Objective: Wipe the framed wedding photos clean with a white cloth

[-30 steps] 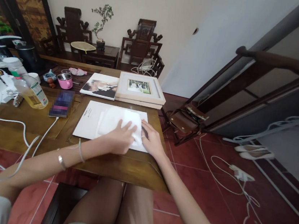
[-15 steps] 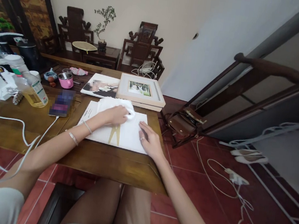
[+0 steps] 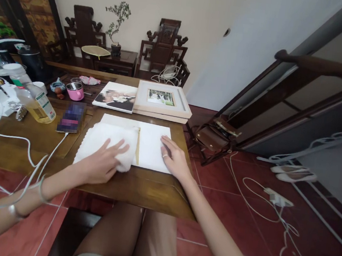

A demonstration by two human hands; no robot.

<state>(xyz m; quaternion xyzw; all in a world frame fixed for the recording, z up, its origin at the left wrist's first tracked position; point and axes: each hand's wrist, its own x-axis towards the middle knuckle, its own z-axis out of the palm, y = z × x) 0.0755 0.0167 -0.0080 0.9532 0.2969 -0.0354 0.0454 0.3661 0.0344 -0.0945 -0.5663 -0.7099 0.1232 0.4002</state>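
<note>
White cloth (image 3: 103,142) and left hand (image 3: 104,165) have swung since half a second ago: from the 12 o'clock side of the white board (image 3: 155,142) round to its 8 to 9 o'clock side. Clock centred on the board, 12 pointing away from the wearer.

Containers, all on the worktop (image 3: 151,188) toward 10 o'clock: clear bottle (image 3: 42,106), pale yellow liquid in its lower part; white cup (image 3: 41,87) just beside it, contents not visible; pink mug (image 3: 75,92), contents unclear. Off the worktop near 3 o'clock, a brown bag (image 3: 213,138) sits on a chair, interior hidden.

Left grip: half open, fingers spread on top of the cloth, which lies bunched over the board and past its left edge. Cannot tell whether the thumb pinches a fold. Right hand (image 3: 172,157): grip open and flattish, fingers extended on the board's edge at 3 to 4 o'clock, thumb apart; holds only the board's margin down by contact.

Differences: the board's right half shows plainer white; a gold strip (image 3: 138,147) stands just beside the cloth, where two gold legs showed before. Right hand keeps its place. Framed picture (image 3: 163,100) at 1 o'clock unmoved.
</note>
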